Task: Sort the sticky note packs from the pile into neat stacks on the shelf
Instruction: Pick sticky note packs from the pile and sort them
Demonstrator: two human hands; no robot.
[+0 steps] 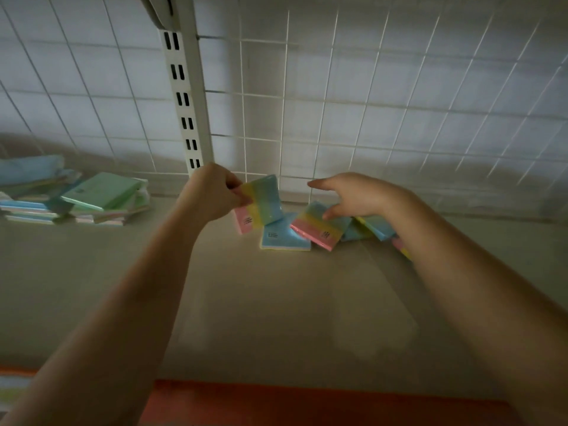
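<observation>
The left hand pinched a striped pack with fingers largely hidden, while the right hand, fingers spread, partly concealed the pile on the shelf.

Left hand pinches striped pack upright; right hand, fingers relaxed, over pile on shelf.

bare shelf in front, wire grid blocking behind packs

L hand curled in pinch, R hand spread, both arms extended.
</observation>
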